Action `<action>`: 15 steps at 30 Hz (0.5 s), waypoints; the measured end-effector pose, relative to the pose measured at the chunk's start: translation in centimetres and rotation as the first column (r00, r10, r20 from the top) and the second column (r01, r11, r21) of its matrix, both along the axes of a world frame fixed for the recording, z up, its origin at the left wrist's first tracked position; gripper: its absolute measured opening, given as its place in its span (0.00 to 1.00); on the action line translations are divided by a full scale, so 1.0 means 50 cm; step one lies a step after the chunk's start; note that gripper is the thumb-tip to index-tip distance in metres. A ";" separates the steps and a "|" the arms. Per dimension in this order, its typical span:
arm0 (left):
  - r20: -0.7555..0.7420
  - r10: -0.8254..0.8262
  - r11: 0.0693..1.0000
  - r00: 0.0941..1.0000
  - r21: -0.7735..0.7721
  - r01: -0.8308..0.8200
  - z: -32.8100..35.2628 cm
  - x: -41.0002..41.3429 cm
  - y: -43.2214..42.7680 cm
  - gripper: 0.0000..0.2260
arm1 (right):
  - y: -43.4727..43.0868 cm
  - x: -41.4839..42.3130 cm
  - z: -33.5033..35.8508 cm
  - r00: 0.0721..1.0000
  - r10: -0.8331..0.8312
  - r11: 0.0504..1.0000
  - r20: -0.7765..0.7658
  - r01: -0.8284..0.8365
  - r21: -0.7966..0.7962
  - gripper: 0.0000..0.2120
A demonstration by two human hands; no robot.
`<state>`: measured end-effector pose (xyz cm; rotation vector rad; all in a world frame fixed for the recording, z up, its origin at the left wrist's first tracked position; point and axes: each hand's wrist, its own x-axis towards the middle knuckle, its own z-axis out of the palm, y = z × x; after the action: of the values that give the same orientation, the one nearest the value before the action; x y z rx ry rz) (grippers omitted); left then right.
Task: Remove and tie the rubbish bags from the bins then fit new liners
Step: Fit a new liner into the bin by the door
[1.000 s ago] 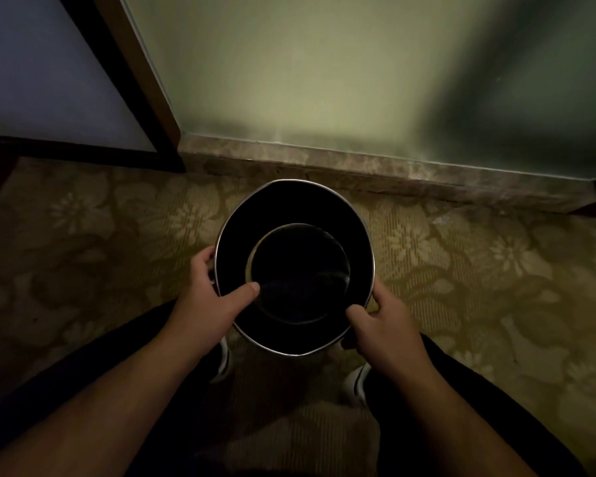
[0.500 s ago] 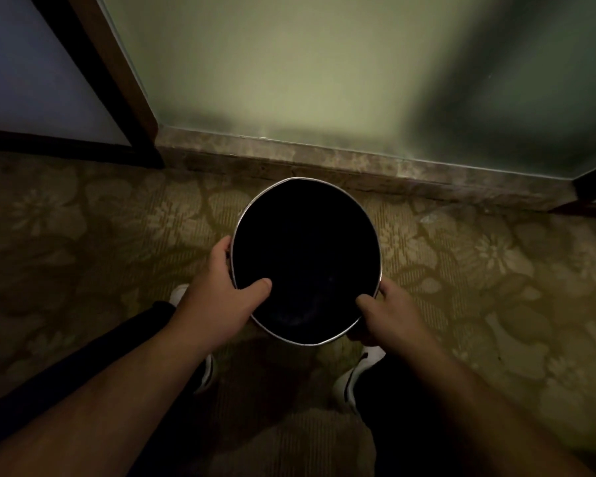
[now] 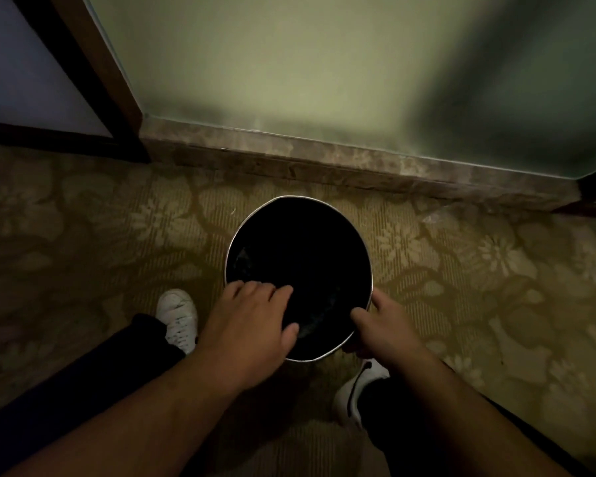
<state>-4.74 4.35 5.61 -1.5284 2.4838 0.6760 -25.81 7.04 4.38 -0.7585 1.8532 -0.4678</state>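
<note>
Floral carpet runs up to a stone skirting below a pale green wall. The bin stands upright on the carpet just short of that skirting, its metal rim bright around a black mouth. The left hand lies over the bin's near-left edge, fingers straight and slightly spread, reaching into the opening and holding nothing that shows. The right hand grips the bin's near-right rim, thumb inside and fingers curled round the outside.

Faint glints inside the bin suggest dark plastic, but it is too dim to tell an old bag from a new liner or the bare wall. No tied bag or spare liner shows around the bin. I judge this bin to be mid-service, with work going on at its rim. Neither the tying nor the fitting can be confirmed as done, and any other bins are out of view.
</note>
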 end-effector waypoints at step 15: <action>0.172 -0.035 0.995 0.985 0.095 0.019 -0.110 0.001 -0.030 0.42 | -0.011 0.006 -0.144 0.985 -0.161 0.981 0.058 0.153 0.121 0.17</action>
<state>-4.69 2.87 0.11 -1.4521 2.3078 0.6167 -25.49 6.50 -2.80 -0.5147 1.8675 -0.4755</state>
